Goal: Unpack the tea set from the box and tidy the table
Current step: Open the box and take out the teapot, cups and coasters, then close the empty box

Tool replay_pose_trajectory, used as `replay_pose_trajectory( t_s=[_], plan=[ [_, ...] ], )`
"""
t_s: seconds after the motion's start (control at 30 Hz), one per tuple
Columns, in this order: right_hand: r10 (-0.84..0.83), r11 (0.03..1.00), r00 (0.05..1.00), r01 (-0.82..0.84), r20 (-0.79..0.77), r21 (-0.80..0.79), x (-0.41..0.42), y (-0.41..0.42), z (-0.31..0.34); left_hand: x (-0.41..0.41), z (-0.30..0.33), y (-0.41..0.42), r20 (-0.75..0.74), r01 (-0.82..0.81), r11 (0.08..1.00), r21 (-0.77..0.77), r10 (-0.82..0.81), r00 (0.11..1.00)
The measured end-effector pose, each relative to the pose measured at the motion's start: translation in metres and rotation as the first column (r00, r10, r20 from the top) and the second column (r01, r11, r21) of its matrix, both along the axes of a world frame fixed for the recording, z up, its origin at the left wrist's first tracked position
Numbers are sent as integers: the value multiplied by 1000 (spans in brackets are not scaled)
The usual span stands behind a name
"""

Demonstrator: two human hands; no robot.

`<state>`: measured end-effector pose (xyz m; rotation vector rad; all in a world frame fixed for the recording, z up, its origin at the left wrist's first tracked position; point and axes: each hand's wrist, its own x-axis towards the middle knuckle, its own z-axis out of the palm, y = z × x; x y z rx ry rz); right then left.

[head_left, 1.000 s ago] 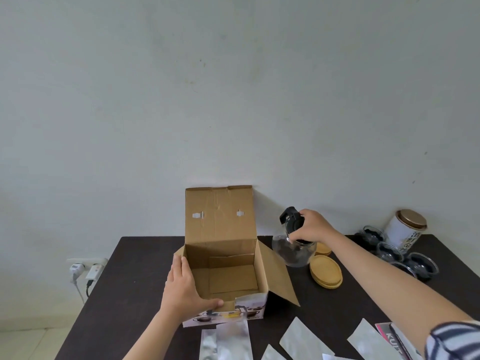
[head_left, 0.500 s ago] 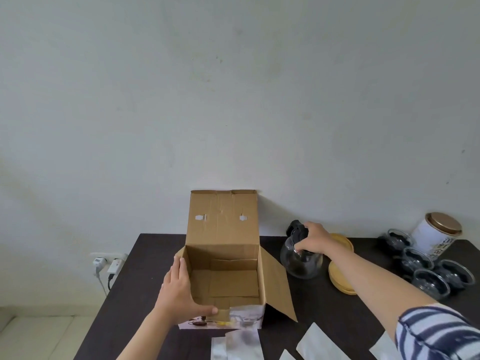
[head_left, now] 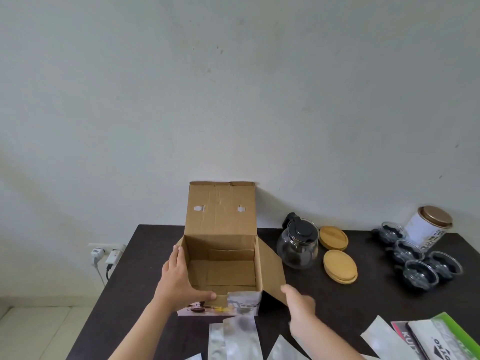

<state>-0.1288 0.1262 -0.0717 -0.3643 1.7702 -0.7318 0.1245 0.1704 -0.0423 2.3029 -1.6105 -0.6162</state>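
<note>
An open cardboard box (head_left: 220,258) stands on the dark table (head_left: 145,255), its lid flap upright and its inside bare. My left hand (head_left: 179,281) grips the box's front left corner. My right hand (head_left: 298,305) is blurred, fingers apart, holding nothing, right by the lowered right side flap (head_left: 272,271). A glass teapot (head_left: 297,244) with a black lid stands alone to the right of the box. Wooden coasters (head_left: 339,266) lie beside it, and several glass cups (head_left: 420,266) sit farther right.
A white tin with a brown lid (head_left: 428,228) stands at the back right. Several silver foil packets (head_left: 239,339) and printed packets (head_left: 441,341) lie along the near edge. Plugs sit in a wall socket (head_left: 106,254) left of the table.
My right hand let go of the teapot and drew back to the box's right flap. The teapot now stands on the table. My left hand stays on the box.
</note>
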Motion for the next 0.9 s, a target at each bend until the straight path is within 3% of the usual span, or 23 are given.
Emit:
replay_pose_trajectory(
  t_s=[0.07, 0.17, 0.23, 0.37, 0.57, 0.77, 0.9],
  plan=[
    [-180, 983, 907, 147, 381, 114, 2, 5, 1, 2, -5, 0, -5, -13, 1000, -8, 13, 1000],
    [-253, 966, 776, 234, 577, 109, 5, -1, 12, 8, -4, -8, -59, 2, 1000, -1, -2, 998],
    [-241, 967, 774, 241, 585, 80, 6, -6, 19, 9, -5, -13, -166, -48, 998, -33, 42, 985],
    [-198, 976, 791, 215, 579, 40, 7, -8, 30, 20, -17, -17, -197, -266, 963, -36, 254, 947],
    [-178, 976, 801, 219, 571, -4, 13, 4, 34, 38, -24, -2, -456, -576, 818, 4, 514, 727],
    [-105, 975, 846, 191, 523, -114, 26, 8, 35, 47, -9, 7, -520, -644, 748, -162, 489, 700],
    [23, 929, 933, 113, 360, -352, 39, 13, 42, 38, 5, 9, -548, -619, 733, -282, 406, 731]
  ],
)
